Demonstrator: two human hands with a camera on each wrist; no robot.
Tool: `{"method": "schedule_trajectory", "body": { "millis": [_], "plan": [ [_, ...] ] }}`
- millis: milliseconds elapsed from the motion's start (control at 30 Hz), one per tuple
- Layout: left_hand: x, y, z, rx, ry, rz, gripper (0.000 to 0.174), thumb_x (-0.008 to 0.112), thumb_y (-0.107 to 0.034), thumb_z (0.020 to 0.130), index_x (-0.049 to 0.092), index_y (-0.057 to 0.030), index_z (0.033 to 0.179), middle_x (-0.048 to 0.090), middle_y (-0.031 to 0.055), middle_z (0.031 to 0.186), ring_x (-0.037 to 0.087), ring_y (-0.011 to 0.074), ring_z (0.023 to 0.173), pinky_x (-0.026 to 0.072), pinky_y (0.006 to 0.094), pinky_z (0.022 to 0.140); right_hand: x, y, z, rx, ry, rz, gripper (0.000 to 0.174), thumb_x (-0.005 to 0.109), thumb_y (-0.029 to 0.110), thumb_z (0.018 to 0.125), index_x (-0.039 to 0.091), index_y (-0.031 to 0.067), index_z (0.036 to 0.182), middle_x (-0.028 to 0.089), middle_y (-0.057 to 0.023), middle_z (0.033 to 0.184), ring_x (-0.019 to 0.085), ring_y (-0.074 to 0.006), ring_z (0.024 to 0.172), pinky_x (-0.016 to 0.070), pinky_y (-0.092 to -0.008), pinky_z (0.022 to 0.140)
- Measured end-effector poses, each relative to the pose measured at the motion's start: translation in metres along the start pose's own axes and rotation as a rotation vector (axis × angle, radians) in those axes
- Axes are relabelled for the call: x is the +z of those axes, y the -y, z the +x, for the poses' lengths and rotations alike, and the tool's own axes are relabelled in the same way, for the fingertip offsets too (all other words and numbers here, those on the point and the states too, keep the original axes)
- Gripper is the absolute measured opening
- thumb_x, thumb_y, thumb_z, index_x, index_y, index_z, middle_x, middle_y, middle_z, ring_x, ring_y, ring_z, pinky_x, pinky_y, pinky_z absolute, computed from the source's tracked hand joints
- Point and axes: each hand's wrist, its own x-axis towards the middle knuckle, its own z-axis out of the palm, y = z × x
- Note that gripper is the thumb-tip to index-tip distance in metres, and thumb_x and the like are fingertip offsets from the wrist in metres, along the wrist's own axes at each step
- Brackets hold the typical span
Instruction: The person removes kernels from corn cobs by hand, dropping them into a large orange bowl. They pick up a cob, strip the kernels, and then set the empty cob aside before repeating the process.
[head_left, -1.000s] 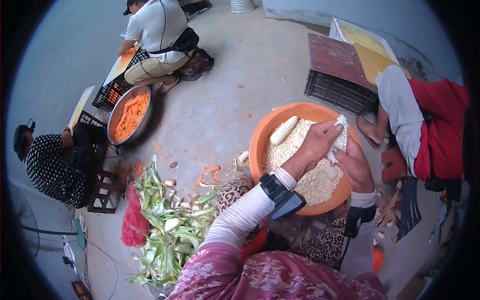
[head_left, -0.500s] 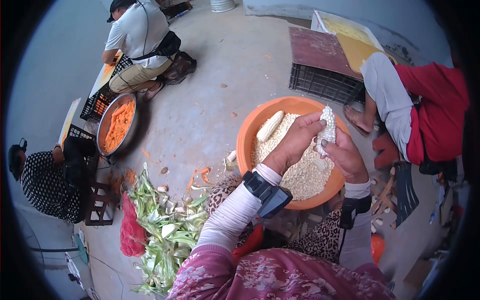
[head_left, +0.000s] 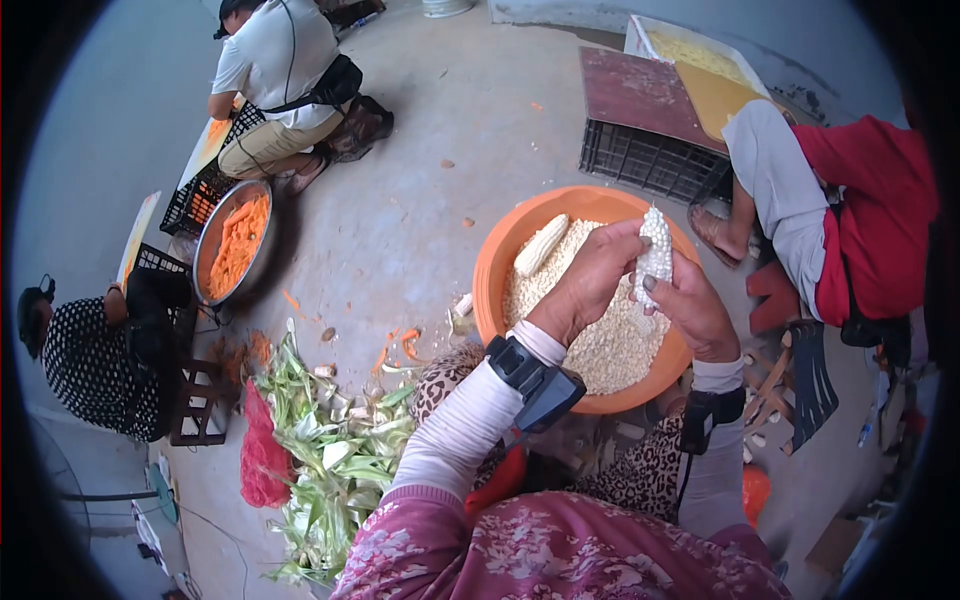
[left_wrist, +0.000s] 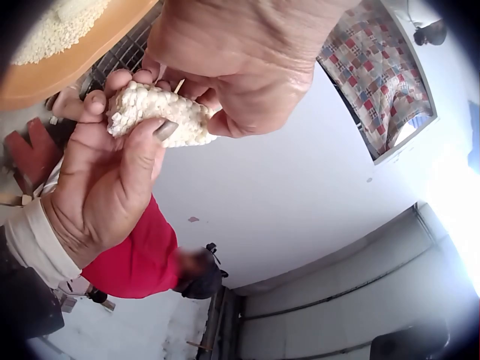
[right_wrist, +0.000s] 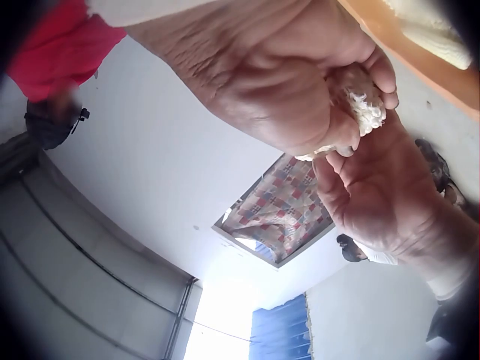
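Observation:
A white corn cob (head_left: 655, 248) stands nearly upright over the orange basin, part of its kernels showing. My right hand (head_left: 698, 312) grips its lower part, with the thumb (left_wrist: 142, 154) lying along the kernels and the fingers curled behind. At the upper end, my left hand (head_left: 597, 275) pinches the cob; in the left wrist view its thumb and fingers close around that end. The right wrist view shows only bits of the cob (right_wrist: 366, 109), as the right palm hides the rest. Below, the basin (head_left: 490, 290) holds loose white kernels (head_left: 610, 372) and another cob (head_left: 541, 245).
Corn husks (head_left: 345, 450) and a red mesh bag (head_left: 263, 455) lie at my left. A metal bowl of shredded carrot (head_left: 240, 245) stands farther left, near two people. Another person in red (head_left: 875, 215) sits at the right, by a black crate (head_left: 650, 160).
The head view has shifted slightly, moving the scene left and up. Both hands keep hold of the cob over the basin, with small finger movements.

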Motion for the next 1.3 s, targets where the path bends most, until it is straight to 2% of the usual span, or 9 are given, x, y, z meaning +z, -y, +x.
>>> {"method": "schedule_trajectory", "body": {
  "millis": [167, 267, 433, 700, 767, 900, 967, 1067, 1300],
  "plan": [
    [0.001, 0.003, 0.001, -0.052, -0.105, -0.035, 0.024, 0.042, -0.006, 0.083, 0.057, 0.0002, 0.1, 0.061, 0.0056, 0.092, 0.058, 0.0145, 0.083, 0.0449, 0.0282, 0.077, 0.002, -0.006, 0.003, 0.055, -0.035, -0.104, 0.041, 0.054, 0.011, 0.087, 0.041, 0.0021, 0.125, 0.053, -0.0007, 0.099, 0.051, -0.0059, 0.084, 0.0423, -0.0202, 0.067],
    [-0.003, 0.007, 0.004, -0.065, -0.19, -0.039, 0.023, 0.042, -0.003, 0.081, 0.059, 0.0015, 0.095, 0.061, 0.007, 0.091, 0.058, 0.0158, 0.082, 0.0454, 0.0286, 0.077, 0.005, -0.008, 0.005, 0.089, -0.055, -0.221, 0.046, 0.053, 0.006, 0.085, 0.039, 0.0012, 0.128, 0.053, -0.0035, 0.104, 0.052, -0.0097, 0.09, 0.0435, -0.0227, 0.074],
    [-0.005, 0.006, 0.004, -0.072, -0.2, -0.029, 0.024, 0.041, 0.002, 0.079, 0.06, 0.0031, 0.094, 0.062, 0.0084, 0.09, 0.059, 0.0169, 0.082, 0.0468, 0.0296, 0.077, 0.005, -0.012, 0.007, -0.048, -0.052, -0.394, 0.053, 0.053, 0.003, 0.082, 0.034, -0.0018, 0.132, 0.05, -0.0089, 0.114, 0.049, -0.0174, 0.104, 0.041, -0.0286, 0.088],
    [0.0, 0.006, 0.003, -0.1, -0.246, 0.063, 0.033, 0.039, 0.014, 0.076, 0.059, 0.0038, 0.101, 0.063, 0.0089, 0.094, 0.06, 0.0165, 0.085, 0.0479, 0.0283, 0.078, 0.006, -0.012, 0.006, 0.067, -0.092, -0.299, 0.047, 0.055, 0.01, 0.085, 0.039, -0.0005, 0.128, 0.054, -0.0052, 0.105, 0.054, -0.0097, 0.086, 0.0453, -0.0222, 0.067],
    [-0.003, 0.004, 0.003, -0.044, -0.113, 0.023, 0.032, 0.041, 0.011, 0.078, 0.059, 0.0026, 0.103, 0.063, 0.0072, 0.094, 0.06, 0.0156, 0.087, 0.0477, 0.0279, 0.079, 0.001, -0.012, 0.006, 0.066, -0.118, -0.309, 0.045, 0.056, 0.012, 0.086, 0.041, 0.0001, 0.126, 0.055, -0.0039, 0.101, 0.053, -0.008, 0.082, 0.045, -0.0213, 0.063],
    [0.002, -0.001, 0.002, -0.016, -0.075, -0.049, 0.022, 0.05, 0.002, 0.084, 0.059, 0.0012, 0.104, 0.062, 0.0062, 0.096, 0.059, 0.0136, 0.087, 0.0469, 0.0267, 0.079, -0.005, -0.01, 0.006, 0.022, -0.097, -0.244, 0.04, 0.057, 0.016, 0.085, 0.045, 0.0017, 0.121, 0.055, -0.0017, 0.095, 0.052, -0.007, 0.079, 0.0441, -0.0218, 0.062],
    [0.009, -0.004, 0.002, -0.01, -0.252, 0.149, 0.017, 0.06, -0.011, 0.086, 0.062, 0.0001, 0.099, 0.063, 0.0034, 0.088, 0.057, 0.0096, 0.078, 0.046, 0.024, 0.071, -0.007, -0.012, 0.005, 0.011, -0.121, -0.247, 0.039, 0.058, 0.016, 0.085, 0.046, 0.002, 0.119, 0.055, -0.0014, 0.094, 0.052, -0.0066, 0.078, 0.0436, -0.0215, 0.061],
    [0.001, 0.005, 0.005, 0.005, -0.295, 0.36, 0.021, 0.065, -0.021, 0.085, 0.065, 0.0003, 0.089, 0.062, 0.0002, 0.076, 0.052, 0.0059, 0.067, 0.042, 0.0213, 0.06, -0.009, -0.011, 0.005, 0.001, -0.124, -0.252, 0.041, 0.058, 0.019, 0.084, 0.045, 0.0017, 0.12, 0.055, -0.0015, 0.094, 0.051, -0.0066, 0.078, 0.0434, -0.0215, 0.061],
    [0.006, 0.001, 0.002, 0.066, -0.318, 0.631, 0.019, 0.066, -0.018, 0.084, 0.067, 0.0001, 0.08, 0.058, -0.0023, 0.067, 0.047, 0.0034, 0.061, 0.0382, 0.0208, 0.054, -0.005, -0.004, 0.003, 0.046, -0.079, -0.314, 0.043, 0.055, 0.021, 0.085, 0.043, 0.0014, 0.122, 0.054, -0.0024, 0.097, 0.051, -0.0071, 0.08, 0.0435, -0.0219, 0.061]
  ]
}}
